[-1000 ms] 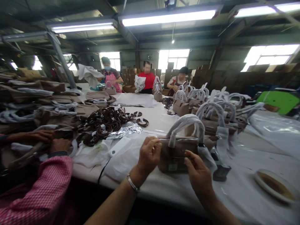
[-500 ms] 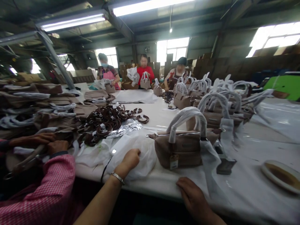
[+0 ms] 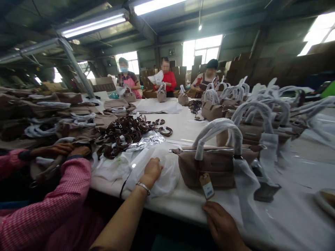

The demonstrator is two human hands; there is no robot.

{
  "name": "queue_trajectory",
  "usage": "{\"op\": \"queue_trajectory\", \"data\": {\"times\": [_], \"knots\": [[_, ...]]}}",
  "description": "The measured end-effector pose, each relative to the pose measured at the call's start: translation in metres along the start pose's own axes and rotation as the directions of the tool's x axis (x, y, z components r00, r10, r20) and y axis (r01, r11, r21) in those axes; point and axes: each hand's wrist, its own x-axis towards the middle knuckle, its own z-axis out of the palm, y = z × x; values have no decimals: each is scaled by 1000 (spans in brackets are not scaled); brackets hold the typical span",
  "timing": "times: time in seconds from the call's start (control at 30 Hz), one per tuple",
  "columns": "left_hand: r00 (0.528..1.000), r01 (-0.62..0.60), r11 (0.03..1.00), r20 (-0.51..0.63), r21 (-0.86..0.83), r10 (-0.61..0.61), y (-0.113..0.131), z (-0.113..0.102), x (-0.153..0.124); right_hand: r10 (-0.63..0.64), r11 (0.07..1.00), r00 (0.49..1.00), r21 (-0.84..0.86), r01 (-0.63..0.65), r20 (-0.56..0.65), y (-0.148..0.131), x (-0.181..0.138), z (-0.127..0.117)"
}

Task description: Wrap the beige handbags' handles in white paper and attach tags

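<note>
A brown handbag (image 3: pixel 211 165) with white-wrapped handles stands upright on the white table (image 3: pixel 183 204) before me, a paper tag (image 3: pixel 206 186) hanging from its front. My left hand (image 3: pixel 152 170) lies on a heap of thin white bags (image 3: pixel 164 176) left of the handbag, fingers curled into the material. My right hand (image 3: pixel 222 225) rests at the table's near edge just below the tag, fingers together and bent, nothing visible in it.
A person in a pink checked sleeve (image 3: pixel 57 195) works at my left. Dark brown straps (image 3: pixel 123 132) are heaped mid-table. Many wrapped handbags (image 3: pixel 251 111) crowd the right side, flat bags (image 3: pixel 44 111) are stacked left. Three people stand at the far end.
Both hands let go of the handbag, which now stands alone. My left hand went left onto the white bags; my right hand dropped to the table edge. The view shifted slightly.
</note>
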Motion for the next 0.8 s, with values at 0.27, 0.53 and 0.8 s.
{"op": "queue_trajectory", "data": {"times": [0.27,0.53,0.8], "knots": [[976,-70,997,-206,-15,65,7,-16,-21,-160,983,987,-89,159,-9,13,-5,4],[939,-93,991,-340,-101,53,22,-29,-34,-232,969,972,-98,228,-32,25,-6,7],[705,-600,698,-670,-390,232,52,-70,-85,-103,990,995,94,103,2,-22,61,-3]]}}
